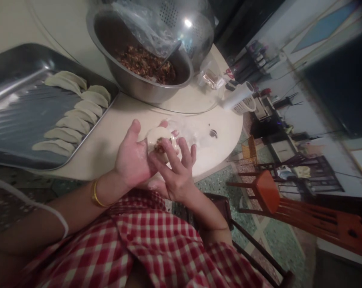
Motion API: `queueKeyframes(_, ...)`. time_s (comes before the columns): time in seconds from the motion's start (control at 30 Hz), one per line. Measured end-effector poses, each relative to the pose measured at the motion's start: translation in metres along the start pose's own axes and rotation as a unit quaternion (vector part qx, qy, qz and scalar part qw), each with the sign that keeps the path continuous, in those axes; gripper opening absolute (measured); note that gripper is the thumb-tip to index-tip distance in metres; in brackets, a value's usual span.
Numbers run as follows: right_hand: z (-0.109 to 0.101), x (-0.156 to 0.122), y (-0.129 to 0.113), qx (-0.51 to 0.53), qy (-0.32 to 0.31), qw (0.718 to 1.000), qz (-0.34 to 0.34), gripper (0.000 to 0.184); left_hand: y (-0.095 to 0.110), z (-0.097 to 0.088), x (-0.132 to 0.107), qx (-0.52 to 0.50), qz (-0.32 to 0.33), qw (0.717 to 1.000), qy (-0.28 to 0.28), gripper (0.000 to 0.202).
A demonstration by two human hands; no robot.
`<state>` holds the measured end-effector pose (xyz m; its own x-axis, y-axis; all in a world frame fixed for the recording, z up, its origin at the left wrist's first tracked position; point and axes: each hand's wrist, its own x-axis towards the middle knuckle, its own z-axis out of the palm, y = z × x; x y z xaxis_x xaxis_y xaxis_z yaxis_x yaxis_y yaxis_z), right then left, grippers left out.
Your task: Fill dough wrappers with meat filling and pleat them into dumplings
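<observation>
My left hand (132, 159) cups a round white dumpling wrapper (157, 135) with a dab of brown filling (159, 146) on it. My right hand (174, 172) lies across it from the right, index finger pressing on the filling and wrapper edge, the other fingers spread. Both hands hover over the near edge of the pale table (109, 136). A gold bangle (95, 195) circles my left wrist.
A metal tray (15, 120) at the left holds several folded dumplings (73, 122). Behind stands a steel bowl (139, 86) of minced filling with a utensil and plastic film, a colander beyond it. Orange stool (263, 192) and chair (331, 228) stand right.
</observation>
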<state>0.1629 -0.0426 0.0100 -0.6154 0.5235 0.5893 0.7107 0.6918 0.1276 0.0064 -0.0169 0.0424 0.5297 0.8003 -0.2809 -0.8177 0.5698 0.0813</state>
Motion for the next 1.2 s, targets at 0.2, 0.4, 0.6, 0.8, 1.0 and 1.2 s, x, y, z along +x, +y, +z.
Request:
queueKeyframes(0.2,0.002,-0.001,0.0,0.066,-0.041,0.997,0.013,0.063,-0.002,-0.006,0.001,0.042,0.0,0.999,-0.009,0.063)
queueKeyframes(0.4,-0.001,-0.005,0.002,0.072,-0.015,0.997,0.007,0.061,0.0,-0.005,0.001,0.044,0.005,0.999,-0.006,0.062)
queueKeyframes(0.6,0.001,0.005,0.0,0.038,-0.019,0.999,0.014,0.058,-0.002,-0.002,0.0,0.032,0.003,0.999,0.037,0.067)
queueKeyframes(0.8,-0.009,-0.012,0.002,0.079,0.014,0.996,0.051,0.054,0.006,0.002,0.0,0.043,0.046,0.998,0.029,0.068)
queueKeyframes(1.0,-0.012,-0.031,0.025,0.03,0.052,0.991,0.121,0.05,0.005,-0.002,0.006,0.022,0.055,0.998,0.003,0.073)
queueKeyframes(1.2,-0.001,-0.054,0.125,-0.12,0.057,0.942,0.308,0.044,0.004,-0.003,0.014,0.018,0.038,0.999,0.011,0.079)
